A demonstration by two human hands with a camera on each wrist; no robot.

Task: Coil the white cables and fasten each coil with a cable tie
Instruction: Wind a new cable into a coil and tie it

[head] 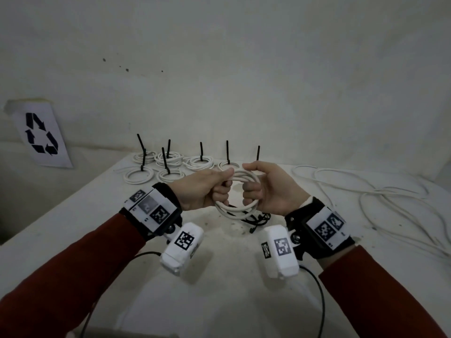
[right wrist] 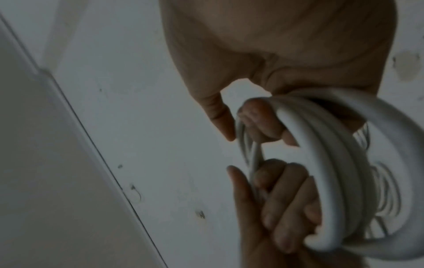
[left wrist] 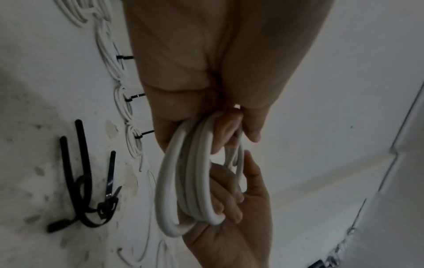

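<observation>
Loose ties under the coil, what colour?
Black; the loose ties show best in the left wrist view.

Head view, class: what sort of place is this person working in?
Probably a bare workbench or sorting station, perhaps for recycling. A recycling sign leans on the plain wall, tied cable coils line the white table, and loose white cables await coiling.

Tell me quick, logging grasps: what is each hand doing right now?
Left hand: fingers curled round the coil, holding it.
Right hand: fingers curled round the same coil, holding its other side.
</observation>
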